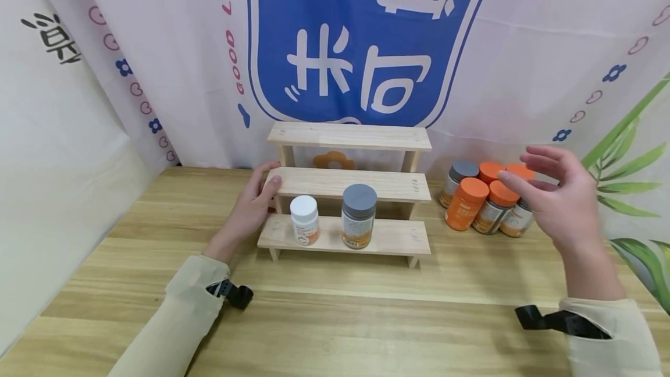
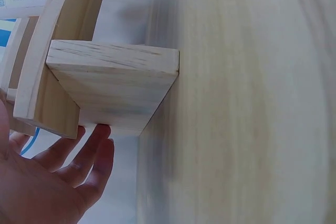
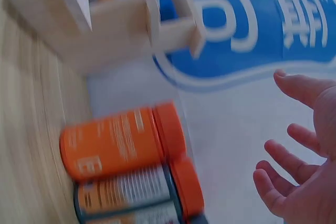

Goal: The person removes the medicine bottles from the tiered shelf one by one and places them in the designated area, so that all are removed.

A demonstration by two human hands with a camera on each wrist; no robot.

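My left hand [image 1: 252,202] holds the left end of a three-step wooden display shelf [image 1: 345,184]. The thumb lies on the middle board; in the left wrist view the fingertips [image 2: 104,129] reach the side support from below. On the lowest step stand a white-capped bottle [image 1: 305,223] and, to its right, a bottle with a grey cap [image 1: 359,202]. My right hand [image 1: 562,202] hangs with spread, slightly bent fingers over the bottle cluster at the right, nothing in it. At the front of that cluster is an orange bottle [image 1: 463,209], and an orange-capped dark bottle [image 1: 492,211] stands beside it.
Behind these, a grey-capped bottle [image 1: 456,178] and more orange-capped bottles stand close together, partly hidden by the right hand. A printed curtain [image 1: 502,63] hangs right behind the shelf and bottles. The wooden tabletop [image 1: 340,319] stretches forward under both arms.
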